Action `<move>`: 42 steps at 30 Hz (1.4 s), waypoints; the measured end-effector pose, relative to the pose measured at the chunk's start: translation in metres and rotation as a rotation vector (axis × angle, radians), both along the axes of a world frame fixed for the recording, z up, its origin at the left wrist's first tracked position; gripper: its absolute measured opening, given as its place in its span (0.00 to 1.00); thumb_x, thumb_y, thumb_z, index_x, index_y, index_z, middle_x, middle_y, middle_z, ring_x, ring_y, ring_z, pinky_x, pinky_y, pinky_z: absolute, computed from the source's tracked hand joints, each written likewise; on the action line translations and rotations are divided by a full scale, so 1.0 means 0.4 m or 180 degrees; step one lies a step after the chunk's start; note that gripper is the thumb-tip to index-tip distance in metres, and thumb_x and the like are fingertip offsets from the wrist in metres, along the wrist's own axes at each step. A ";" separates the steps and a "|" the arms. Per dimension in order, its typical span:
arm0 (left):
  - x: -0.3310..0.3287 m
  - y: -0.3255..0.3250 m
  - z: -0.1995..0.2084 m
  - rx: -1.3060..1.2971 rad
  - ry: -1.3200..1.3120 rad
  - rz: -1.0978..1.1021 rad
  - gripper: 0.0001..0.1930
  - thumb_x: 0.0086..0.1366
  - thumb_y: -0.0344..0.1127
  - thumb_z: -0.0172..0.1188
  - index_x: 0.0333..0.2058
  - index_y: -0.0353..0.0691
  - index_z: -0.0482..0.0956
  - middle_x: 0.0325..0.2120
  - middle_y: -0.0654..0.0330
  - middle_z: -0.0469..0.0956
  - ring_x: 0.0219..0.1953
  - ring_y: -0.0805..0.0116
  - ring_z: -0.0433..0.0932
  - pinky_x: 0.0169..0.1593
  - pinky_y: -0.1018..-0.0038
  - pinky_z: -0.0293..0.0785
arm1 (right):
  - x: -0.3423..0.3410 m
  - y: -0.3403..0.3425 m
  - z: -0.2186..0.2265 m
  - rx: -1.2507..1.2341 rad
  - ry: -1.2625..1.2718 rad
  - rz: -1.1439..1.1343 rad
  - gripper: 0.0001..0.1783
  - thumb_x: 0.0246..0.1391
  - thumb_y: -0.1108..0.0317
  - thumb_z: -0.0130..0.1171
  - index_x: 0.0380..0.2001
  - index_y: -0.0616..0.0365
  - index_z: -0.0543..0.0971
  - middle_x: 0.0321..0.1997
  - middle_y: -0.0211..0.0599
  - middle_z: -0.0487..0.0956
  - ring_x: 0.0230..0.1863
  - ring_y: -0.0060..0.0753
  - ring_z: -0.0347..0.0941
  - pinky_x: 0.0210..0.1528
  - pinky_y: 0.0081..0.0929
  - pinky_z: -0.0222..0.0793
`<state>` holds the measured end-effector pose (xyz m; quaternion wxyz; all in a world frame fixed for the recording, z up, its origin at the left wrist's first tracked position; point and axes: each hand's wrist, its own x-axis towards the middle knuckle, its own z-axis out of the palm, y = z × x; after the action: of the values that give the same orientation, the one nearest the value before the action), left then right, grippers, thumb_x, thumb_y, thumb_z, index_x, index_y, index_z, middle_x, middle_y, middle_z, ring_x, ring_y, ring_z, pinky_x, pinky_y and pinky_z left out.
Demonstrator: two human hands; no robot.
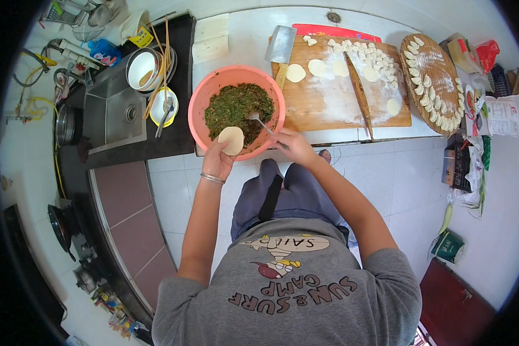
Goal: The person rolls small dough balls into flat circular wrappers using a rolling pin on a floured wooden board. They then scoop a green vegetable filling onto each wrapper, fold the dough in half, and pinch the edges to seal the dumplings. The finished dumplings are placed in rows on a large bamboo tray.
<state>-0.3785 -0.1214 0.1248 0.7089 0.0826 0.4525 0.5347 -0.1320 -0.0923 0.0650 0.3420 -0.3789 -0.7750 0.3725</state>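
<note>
My left hand (218,161) holds a round dumpling wrapper (232,140) over the near side of a pink basin (196,115). Chopped green filling (230,106) fills the bottom of that basin. In my right hand (294,146) is a metal spoon (262,122), its head dipped into the filling at the right side. On the floured cutting board (311,104) to the right lie several flat wrappers (316,67), many small dough pieces (369,57) and a wooden rolling pin (358,95). A cleaver (281,45) rests at the board's left edge.
At the far right, a round woven tray (438,63) carries rows of shaped dumplings (428,95). Left of the basin are a small bowl (165,102) with utensils, stacked bowls (143,69) with long chopsticks (166,43), and a steel sink (118,115). Bags (504,115) stand beyond the tray.
</note>
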 end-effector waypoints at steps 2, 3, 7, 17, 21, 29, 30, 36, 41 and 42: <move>-0.014 -0.016 -0.009 -0.0072 -0.0035 -0.0021 0.21 0.63 0.26 0.46 0.55 0.29 0.64 0.50 0.50 0.72 0.52 0.58 0.75 0.54 0.64 0.75 | -0.029 0.016 0.015 -0.0021 0.0114 -0.0253 0.16 0.47 0.74 0.62 0.42 0.60 0.78 0.36 0.41 0.77 0.37 0.45 0.75 0.39 0.34 0.72; -0.018 -0.020 -0.014 -0.0065 -0.0079 -0.0028 0.21 0.63 0.26 0.46 0.55 0.29 0.64 0.51 0.50 0.72 0.52 0.58 0.74 0.54 0.64 0.75 | -0.039 0.023 0.021 -0.0040 0.0170 -0.0384 0.15 0.48 0.75 0.61 0.42 0.61 0.78 0.37 0.42 0.77 0.37 0.46 0.75 0.40 0.34 0.72; -0.027 -0.028 -0.030 -0.0023 -0.0196 -0.0081 0.21 0.62 0.26 0.46 0.55 0.30 0.64 0.51 0.50 0.72 0.53 0.58 0.74 0.55 0.64 0.74 | -0.055 0.050 0.033 0.0050 0.0052 -0.0565 0.14 0.50 0.76 0.58 0.43 0.62 0.77 0.36 0.43 0.78 0.38 0.46 0.75 0.40 0.33 0.72; -0.055 -0.012 -0.040 0.0065 -0.0210 -0.0116 0.22 0.62 0.26 0.46 0.55 0.29 0.63 0.52 0.50 0.71 0.52 0.57 0.74 0.54 0.63 0.75 | -0.050 0.038 0.014 0.0732 -0.1130 -0.0345 0.10 0.49 0.73 0.58 0.37 0.56 0.79 0.32 0.38 0.75 0.35 0.43 0.75 0.38 0.37 0.72; -0.064 -0.012 -0.046 0.0109 -0.0196 -0.0100 0.21 0.62 0.25 0.46 0.54 0.29 0.64 0.50 0.50 0.72 0.51 0.58 0.75 0.53 0.64 0.76 | -0.074 0.030 -0.004 0.0502 -0.1137 -0.0039 0.09 0.51 0.71 0.57 0.36 0.59 0.79 0.32 0.42 0.77 0.35 0.47 0.75 0.36 0.38 0.72; -0.084 0.001 -0.059 0.0204 -0.0090 -0.0069 0.19 0.62 0.26 0.47 0.53 0.30 0.66 0.49 0.51 0.73 0.51 0.60 0.75 0.53 0.65 0.76 | -0.109 0.056 0.001 -0.0497 -0.0419 -0.0146 0.07 0.52 0.73 0.56 0.32 0.64 0.79 0.30 0.46 0.79 0.33 0.50 0.75 0.36 0.37 0.72; -0.087 0.001 -0.062 0.0188 -0.0065 -0.0033 0.19 0.62 0.26 0.47 0.53 0.30 0.66 0.49 0.52 0.73 0.51 0.60 0.75 0.53 0.65 0.75 | -0.106 0.059 -0.001 -0.0485 -0.0389 -0.0109 0.06 0.52 0.73 0.57 0.31 0.64 0.80 0.29 0.46 0.79 0.32 0.50 0.75 0.35 0.37 0.72; -0.103 0.009 -0.080 0.0024 0.0089 0.0165 0.20 0.63 0.29 0.48 0.54 0.30 0.65 0.50 0.53 0.72 0.52 0.59 0.74 0.55 0.63 0.73 | -0.085 0.090 -0.020 -0.2004 0.0046 -0.0661 0.10 0.56 0.70 0.56 0.37 0.65 0.81 0.31 0.43 0.82 0.29 0.30 0.77 0.33 0.29 0.71; -0.111 0.025 -0.100 -0.0052 -0.0038 0.0222 0.19 0.65 0.33 0.45 0.52 0.30 0.66 0.52 0.50 0.72 0.54 0.56 0.73 0.56 0.62 0.72 | -0.018 0.104 0.031 -0.2669 0.1042 -0.1037 0.11 0.59 0.69 0.53 0.36 0.66 0.81 0.29 0.36 0.81 0.27 0.23 0.75 0.30 0.22 0.70; -0.107 0.030 -0.097 -0.0040 -0.0083 0.0149 0.19 0.66 0.34 0.45 0.53 0.30 0.66 0.52 0.51 0.72 0.53 0.58 0.73 0.56 0.63 0.72 | -0.007 0.107 0.045 -0.2755 0.1165 -0.1093 0.11 0.60 0.69 0.53 0.36 0.66 0.81 0.29 0.35 0.81 0.27 0.22 0.74 0.30 0.20 0.69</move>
<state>-0.4212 -0.1094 0.0861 0.7024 0.0605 0.4484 0.5494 -0.1347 -0.0494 0.0830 0.3402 -0.5366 -0.4031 0.6587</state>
